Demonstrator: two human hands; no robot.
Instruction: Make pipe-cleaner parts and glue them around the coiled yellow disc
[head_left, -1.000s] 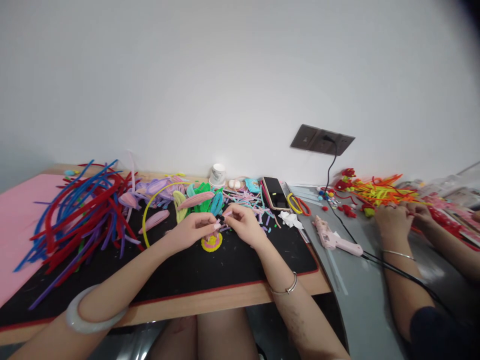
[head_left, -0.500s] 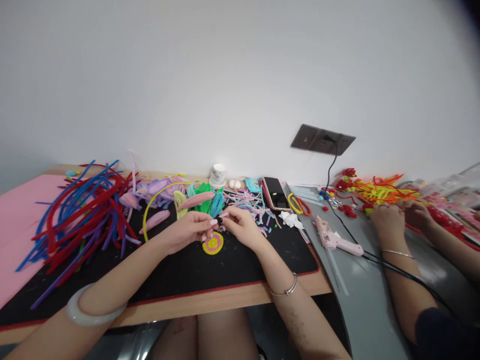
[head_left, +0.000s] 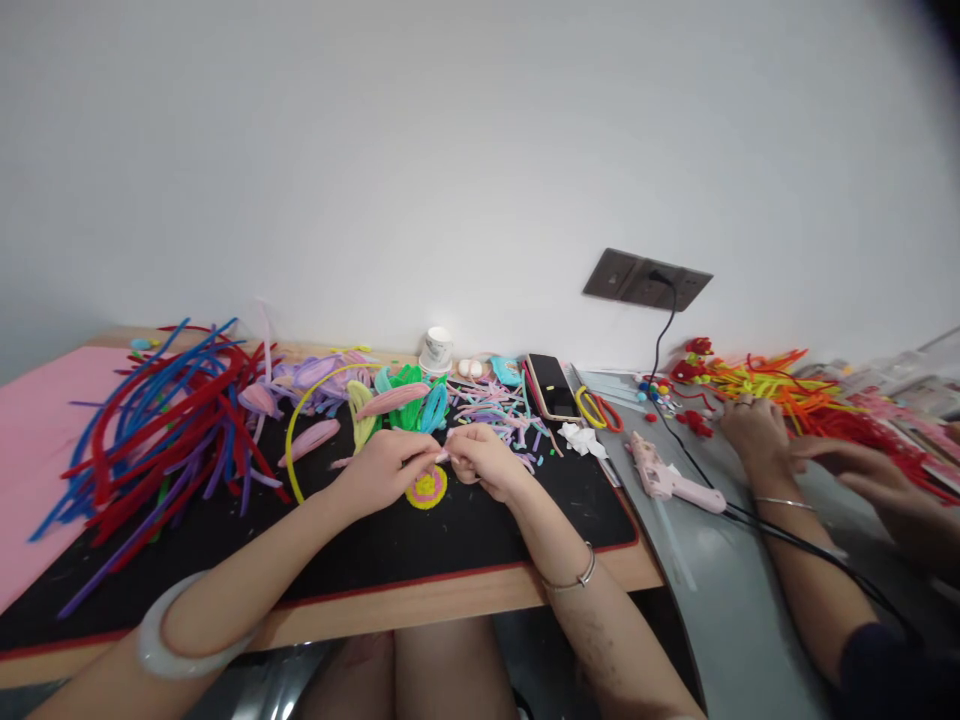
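Note:
My left hand (head_left: 394, 470) and my right hand (head_left: 484, 462) meet above the black mat (head_left: 360, 550), both closed in a pinch. Between the fingertips something small and pale pink shows, too small to name. Just below them lies a round yellow disc with a pink ring (head_left: 427, 490), made of coiled fuzzy stems and partly covered by my left hand. Behind my hands rests a pink petal-like bundle of fuzzy stems (head_left: 391, 400), beside green loops (head_left: 407, 388) and yellow loops (head_left: 360, 405). A yellow hoop (head_left: 294, 440) stands left of my left hand.
Red, blue and purple pipe cleaners (head_left: 172, 430) heap at left. A paper cup (head_left: 436, 350), phone (head_left: 551, 387), scissors (head_left: 592, 408) and crumpled tissue (head_left: 583, 440) stand behind. A pink glue gun (head_left: 667, 475) with a cable lies right, near a co-worker's hands (head_left: 757, 435).
My fingers have curled in more, my left hand turning its back upward. The black bit at my fingertips no longer shows; a pale pink one does. The co-worker's hands have moved apart.

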